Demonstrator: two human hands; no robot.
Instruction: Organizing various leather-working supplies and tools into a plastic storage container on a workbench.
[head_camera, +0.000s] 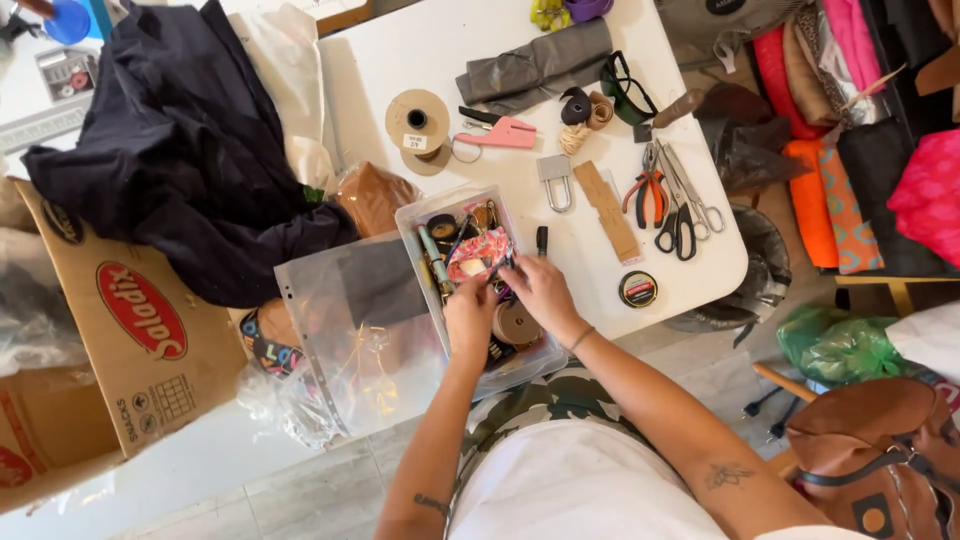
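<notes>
A white desk (420, 45) carries the work; left of it lies a dark blue garment (190, 150) over a brown cardboard box (130, 330) bearing a red oval label. At the desk's near edge sits a clear plastic box (415, 215) of small sewing oddments, where sorting seems to be in hand. The left hand (470, 315) and right hand (540, 290) both reach in, fingers curled around a pink patterned fabric scrap (478, 252); whether they actually grip it cannot be told. Lifting it free would likely need a firm pinch. Far off stand a tan thread spool (417, 120) and, to the right, scissors (680, 215).

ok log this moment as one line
left hand in clear plastic box | right hand in box, on patterned pouch | scissors untouched on white table
</notes>
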